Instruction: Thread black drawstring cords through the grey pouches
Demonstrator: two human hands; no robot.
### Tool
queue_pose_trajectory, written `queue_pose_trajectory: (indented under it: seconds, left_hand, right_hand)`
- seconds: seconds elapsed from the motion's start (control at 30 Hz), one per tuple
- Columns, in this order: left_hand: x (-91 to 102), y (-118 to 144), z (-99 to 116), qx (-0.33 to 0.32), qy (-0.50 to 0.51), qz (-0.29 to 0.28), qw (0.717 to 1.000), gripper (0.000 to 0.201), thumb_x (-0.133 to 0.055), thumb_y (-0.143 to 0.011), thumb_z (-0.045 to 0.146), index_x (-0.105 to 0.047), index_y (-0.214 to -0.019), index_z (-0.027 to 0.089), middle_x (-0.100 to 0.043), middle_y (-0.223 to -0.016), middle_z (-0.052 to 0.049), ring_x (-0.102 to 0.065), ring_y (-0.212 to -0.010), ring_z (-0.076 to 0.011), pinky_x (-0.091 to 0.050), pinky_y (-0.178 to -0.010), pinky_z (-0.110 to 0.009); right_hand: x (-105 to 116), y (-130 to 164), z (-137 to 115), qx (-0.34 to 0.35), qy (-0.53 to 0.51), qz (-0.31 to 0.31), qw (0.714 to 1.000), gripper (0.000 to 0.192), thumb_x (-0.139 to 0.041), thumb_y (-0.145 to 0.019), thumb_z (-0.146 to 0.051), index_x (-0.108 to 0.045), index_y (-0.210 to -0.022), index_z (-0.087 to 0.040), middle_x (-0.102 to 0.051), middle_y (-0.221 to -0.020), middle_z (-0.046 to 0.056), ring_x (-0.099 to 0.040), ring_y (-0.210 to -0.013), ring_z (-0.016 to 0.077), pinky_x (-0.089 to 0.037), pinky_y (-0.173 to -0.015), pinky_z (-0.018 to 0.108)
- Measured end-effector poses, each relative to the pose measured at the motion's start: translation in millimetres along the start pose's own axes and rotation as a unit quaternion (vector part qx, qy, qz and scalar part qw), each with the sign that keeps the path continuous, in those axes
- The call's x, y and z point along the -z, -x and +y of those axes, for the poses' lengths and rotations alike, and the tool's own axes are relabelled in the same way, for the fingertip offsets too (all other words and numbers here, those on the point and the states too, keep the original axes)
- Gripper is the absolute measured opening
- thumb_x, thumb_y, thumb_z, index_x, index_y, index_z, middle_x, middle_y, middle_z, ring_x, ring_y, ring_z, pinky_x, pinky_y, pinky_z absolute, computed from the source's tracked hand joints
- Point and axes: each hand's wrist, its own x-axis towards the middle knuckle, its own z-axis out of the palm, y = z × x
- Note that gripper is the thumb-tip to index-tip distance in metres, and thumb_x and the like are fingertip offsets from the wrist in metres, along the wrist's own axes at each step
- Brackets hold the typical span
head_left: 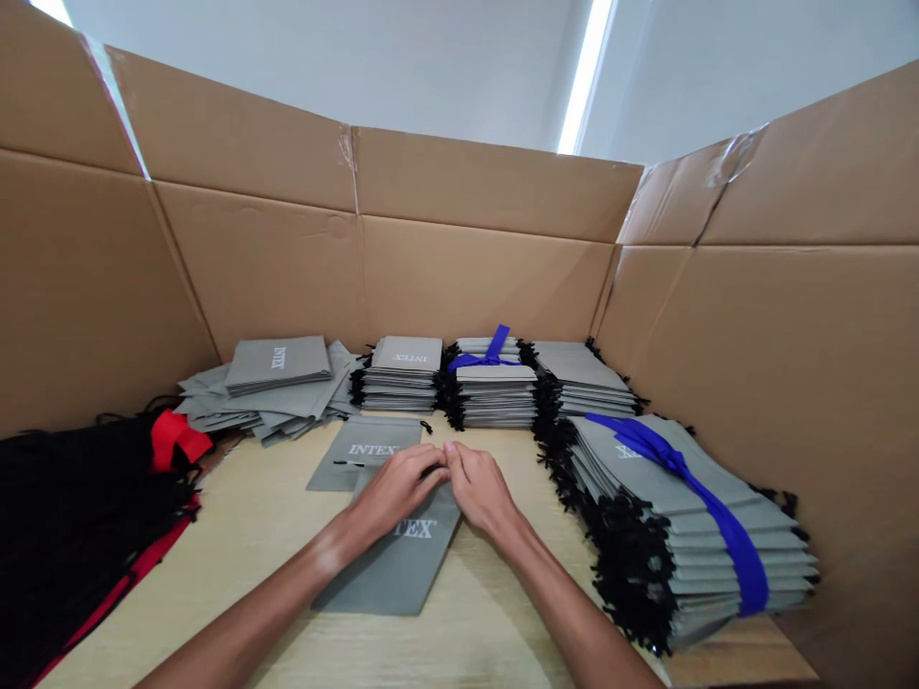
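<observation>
A grey drawstring pouch (388, 576) with white INTEX lettering lies on the table in front of me. Over its top right corner my left hand (402, 486) and my right hand (480, 486) meet, both closed, with fingertips pinched together at the pouch's mouth. The fingers hide the exact bit of cord or cloth between them. A short black cord end sticks out at the pouch's left top. Just behind, partly covered by it, another grey pouch (373, 433) lies flat, its black cord end at the right corner.
Neat stacks of grey pouches (408, 354) stand along the back. A bundle (718, 469) tied with blue ribbon (732, 536) sits at right. Loose pouches (287, 411) pile up at back left. Black cords (72, 517) with red cloth fill the left edge. Cardboard walls (481, 277) enclose the table.
</observation>
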Motion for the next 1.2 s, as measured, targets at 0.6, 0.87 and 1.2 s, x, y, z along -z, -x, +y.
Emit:
queue_pose_trajectory:
  seconds: [0.6, 0.87, 1.2]
  left_hand:
    - [49.4, -11, -24, 0.246, 0.349, 0.282, 0.859, 0.08, -0.097, -0.063, 0.066, -0.077, -0.122, 0.016, -0.079, -0.116, -0.013, -0.076, -0.098, -0.0257, -0.059, -0.081, -0.031]
    - [38.0, -10, -3, 0.277, 0.484, 0.276, 0.783, 0.069, -0.109, -0.044, 0.053, -0.079, -0.094, 0.016, -0.082, -0.092, -0.006, -0.071, -0.072, -0.0165, -0.052, -0.065, -0.024]
    - [13.4, -8, -12, 0.267, 0.504, 0.222, 0.791, 0.066, -0.102, -0.054, 0.067, -0.078, -0.09, 0.018, -0.078, -0.087, -0.003, -0.068, -0.072, -0.0167, -0.051, -0.068, -0.025]
  right_hand:
    - [0, -21, 50, -0.117, -0.19, 0.109, 0.969, 0.065, -0.032, -0.093, -0.088, -0.027, -0.068, -0.028, -0.03, -0.062, -0.004, -0.032, -0.061, 0.0148, -0.026, -0.058, 0.029]
    - [5, -7, 30, -0.006, -0.005, 0.064, 0.998, 0.056, -0.027, -0.111, -0.057, -0.063, -0.084, -0.023, -0.075, -0.093, 0.011, -0.066, -0.094, 0.0259, -0.044, -0.086, 0.033]
    - [-16, -2, 9, 0.02, 0.006, 0.03, 0.999, 0.051, -0.024, -0.114, -0.056, -0.06, -0.093, -0.027, -0.075, -0.087, 0.007, -0.071, -0.082, 0.0257, -0.041, -0.072, 0.03]
